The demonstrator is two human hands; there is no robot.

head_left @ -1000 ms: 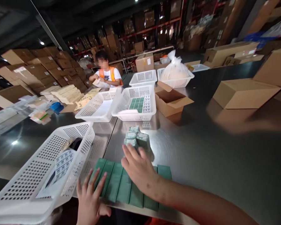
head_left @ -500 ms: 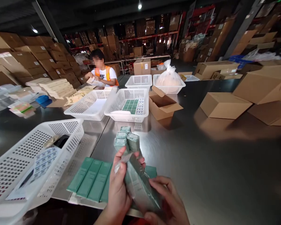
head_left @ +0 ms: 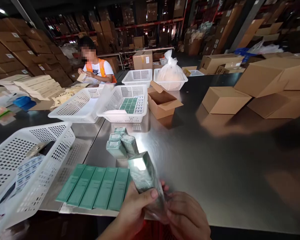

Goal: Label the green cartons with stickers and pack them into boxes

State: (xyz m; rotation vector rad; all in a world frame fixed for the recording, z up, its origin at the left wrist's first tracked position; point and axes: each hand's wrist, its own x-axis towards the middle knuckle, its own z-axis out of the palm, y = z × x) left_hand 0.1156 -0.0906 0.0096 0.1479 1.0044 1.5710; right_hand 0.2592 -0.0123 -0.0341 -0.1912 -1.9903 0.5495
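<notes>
A green box in clear plastic wrap (head_left: 141,168) tilts above the table's front edge. My left hand (head_left: 136,205) is closed round it, the thumb across its near face. At the wrap's lower end, my right hand (head_left: 186,213) pinches the clear plastic. To the left, several flat green boxes (head_left: 98,186) lie side by side in a row along the edge. Beyond them stands a small cluster of plastic-wrapped green boxes (head_left: 117,148). Part of the row is hidden behind my left hand.
A white perforated basket (head_left: 65,131) with label sheets stands at the left. Farther back are another basket (head_left: 107,117) holding green boxes and labels, and an open carton (head_left: 165,111). Brown cartons (head_left: 223,103) stand right. A person in an orange vest (head_left: 103,70) works across the table.
My left hand has shifted its grip lower, with its thumb now across the wrapped box. My right hand has moved to the plastic's lower end. The camera view has shifted.
</notes>
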